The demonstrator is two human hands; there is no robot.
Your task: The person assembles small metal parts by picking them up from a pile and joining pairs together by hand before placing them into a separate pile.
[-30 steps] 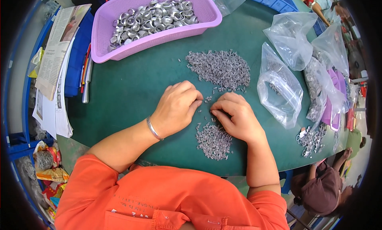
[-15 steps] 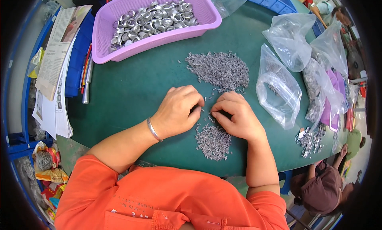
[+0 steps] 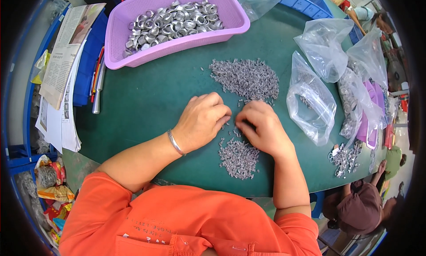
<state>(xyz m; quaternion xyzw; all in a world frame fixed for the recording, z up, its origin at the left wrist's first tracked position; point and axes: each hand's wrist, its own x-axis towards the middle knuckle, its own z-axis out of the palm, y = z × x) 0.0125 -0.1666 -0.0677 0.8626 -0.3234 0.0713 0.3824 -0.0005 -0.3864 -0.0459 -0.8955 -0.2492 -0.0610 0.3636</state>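
Note:
On the green table (image 3: 146, 96), a larger heap of tiny grey metal pieces (image 3: 246, 78) lies beyond my hands, and a smaller heap of the same kind (image 3: 238, 158) is nearer my body. My left hand (image 3: 200, 122) has a bracelet on its wrist, its thumb and fingertips pinched together over the gap between the heaps. Facing it, my right hand (image 3: 265, 128) rests with fingers curled in, slightly blurred, its thumb near a few loose pieces. Whatever sits in either fingertip grip is too small or hidden to make out.
A purple basket (image 3: 177, 52) of silvery rings stands at the far left. Clear plastic bags (image 3: 313, 107) and a cluster of small metal parts (image 3: 345, 158) lie on the right. Papers (image 3: 66, 65) and a blue tray (image 3: 88, 65) flank the left edge. Another person (image 3: 359, 209) sits at right.
My left thumb and index finger have come together, closing the gap between them. My right fingers have shifted slightly. Both heaps look much the same.

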